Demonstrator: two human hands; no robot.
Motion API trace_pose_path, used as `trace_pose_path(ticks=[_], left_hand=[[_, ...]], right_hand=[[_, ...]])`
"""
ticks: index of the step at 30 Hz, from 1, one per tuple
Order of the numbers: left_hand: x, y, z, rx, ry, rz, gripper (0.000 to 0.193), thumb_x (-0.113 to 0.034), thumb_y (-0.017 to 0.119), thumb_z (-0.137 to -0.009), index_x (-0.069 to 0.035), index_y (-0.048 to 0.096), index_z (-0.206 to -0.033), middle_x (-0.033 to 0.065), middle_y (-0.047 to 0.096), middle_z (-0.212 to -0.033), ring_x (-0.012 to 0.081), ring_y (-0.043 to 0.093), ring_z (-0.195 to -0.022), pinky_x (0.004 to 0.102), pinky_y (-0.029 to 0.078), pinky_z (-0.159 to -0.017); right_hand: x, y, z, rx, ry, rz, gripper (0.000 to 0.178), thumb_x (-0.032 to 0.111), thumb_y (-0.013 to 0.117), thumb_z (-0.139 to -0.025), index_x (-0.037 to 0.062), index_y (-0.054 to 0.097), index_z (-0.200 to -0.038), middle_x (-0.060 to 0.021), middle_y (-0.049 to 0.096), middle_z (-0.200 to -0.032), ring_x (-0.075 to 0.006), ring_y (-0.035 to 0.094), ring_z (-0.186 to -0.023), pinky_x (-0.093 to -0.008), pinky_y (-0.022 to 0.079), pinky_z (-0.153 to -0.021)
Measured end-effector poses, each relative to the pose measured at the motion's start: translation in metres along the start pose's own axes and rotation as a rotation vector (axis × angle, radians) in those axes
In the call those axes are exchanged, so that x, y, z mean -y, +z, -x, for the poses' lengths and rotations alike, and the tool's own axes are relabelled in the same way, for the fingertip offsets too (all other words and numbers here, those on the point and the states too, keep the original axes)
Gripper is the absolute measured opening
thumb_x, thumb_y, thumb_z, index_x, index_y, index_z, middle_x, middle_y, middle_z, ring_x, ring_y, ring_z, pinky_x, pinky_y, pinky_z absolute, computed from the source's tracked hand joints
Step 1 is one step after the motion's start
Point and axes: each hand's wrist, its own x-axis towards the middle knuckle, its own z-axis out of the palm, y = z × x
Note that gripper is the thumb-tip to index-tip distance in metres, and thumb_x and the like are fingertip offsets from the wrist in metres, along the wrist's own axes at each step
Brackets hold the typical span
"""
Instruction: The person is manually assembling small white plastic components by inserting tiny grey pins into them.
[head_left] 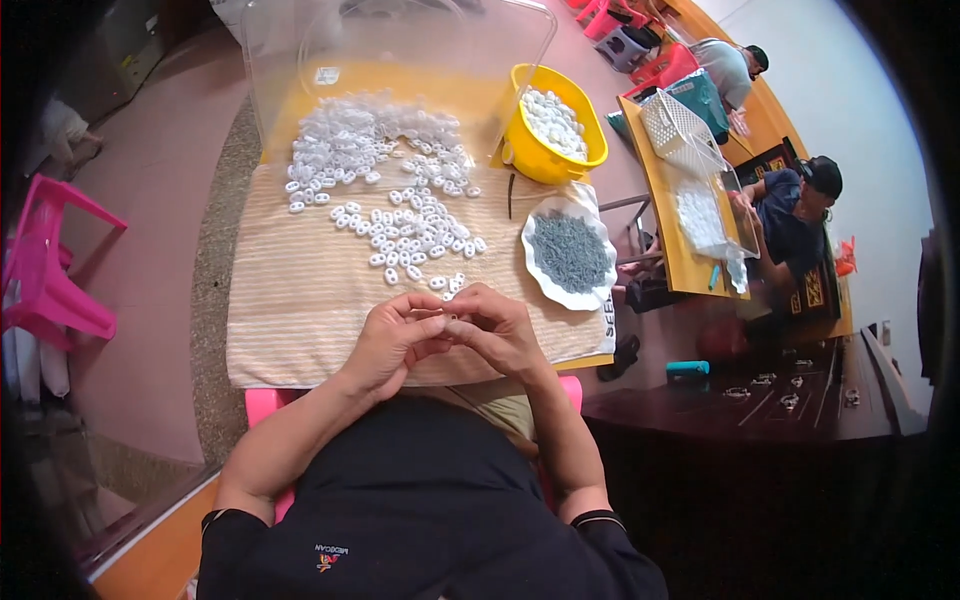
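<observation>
My left hand (pixel 395 342) and my right hand (pixel 492 330) meet above the near part of a striped towel (pixel 290 335). Thumbs and fingertips of both are pinched together, and whatever sits between them is too small and covered to name. Just beyond my fingers lie scattered white oval pieces with two holes each (pixel 408 235). Farther back these spread into a big heap of white pieces (pixel 345 135). To the right of my right hand, a white scalloped plate (pixel 535 287) holds a pile of small grey pieces (pixel 570 252).
A yellow basin (pixel 518 150) of white pieces stands at the far right, near a thin black strip (pixel 511 196). A clear plastic bin (pixel 400 45) rises behind the heap. Pink chair (pixel 60 270) at left. Two people sit by another table (pixel 665 225) at right.
</observation>
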Motion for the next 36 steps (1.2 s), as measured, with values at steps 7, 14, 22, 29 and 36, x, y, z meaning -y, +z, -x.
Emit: trace_pose_path(ticks=[7,14,22,29,36], left_hand=[[0.002,0.001,0.001,-0.028,-0.008,-0.016,0.014,-0.004,0.062,-0.088,-0.005,0.059,-0.101,0.0069,0.065,-0.094,0.0144,0.064,-0.086,0.0272,0.056,-0.076],[0.003,0.000,0.000,-0.038,0.019,-0.003,0.010,-0.004,0.062,-0.088,-0.004,0.060,-0.098,0.0063,0.065,-0.093,0.0136,0.064,-0.086,0.0278,0.056,-0.079],[0.004,0.000,-0.001,-0.085,0.043,0.021,0.010,-0.002,0.062,-0.088,-0.001,0.060,-0.098,0.0073,0.066,-0.089,0.0172,0.067,-0.083,0.0281,0.058,-0.076],[0.007,0.002,0.000,-0.084,0.033,0.020,0.011,-0.001,0.062,-0.088,-0.001,0.060,-0.099,0.0084,0.066,-0.089,0.0185,0.068,-0.085,0.0292,0.058,-0.076],[0.008,0.004,0.001,-0.080,0.019,0.018,0.012,-0.001,0.062,-0.088,-0.001,0.060,-0.100,0.0086,0.066,-0.090,0.0178,0.067,-0.085,0.0293,0.058,-0.077]], right_hand=[[0.000,0.006,0.001,-0.036,0.058,-0.105,0.013,0.005,0.070,-0.085,0.0008,0.064,-0.095,-0.0009,0.060,-0.086,-0.0058,0.055,-0.074,-0.0209,0.045,-0.064],[0.000,0.005,0.003,-0.073,0.045,0.041,0.013,0.007,0.072,-0.083,0.0010,0.065,-0.093,-0.0028,0.060,-0.084,-0.0064,0.057,-0.074,-0.0217,0.046,-0.062],[0.008,-0.018,0.007,-0.241,-0.106,0.351,0.010,-0.002,0.069,-0.082,-0.0009,0.066,-0.091,-0.0060,0.061,-0.082,-0.0094,0.056,-0.070,-0.0210,0.043,-0.060],[0.002,-0.084,0.007,-0.489,-0.030,0.855,0.011,0.003,0.067,-0.080,-0.0005,0.067,-0.090,-0.0108,0.063,-0.081,-0.0193,0.058,-0.062,-0.0290,0.046,-0.057],[-0.001,-0.097,0.003,-0.439,0.095,1.044,0.013,0.010,0.065,-0.082,0.0015,0.069,-0.090,-0.0145,0.064,-0.085,-0.0326,0.063,-0.075,-0.0378,0.048,-0.067]])
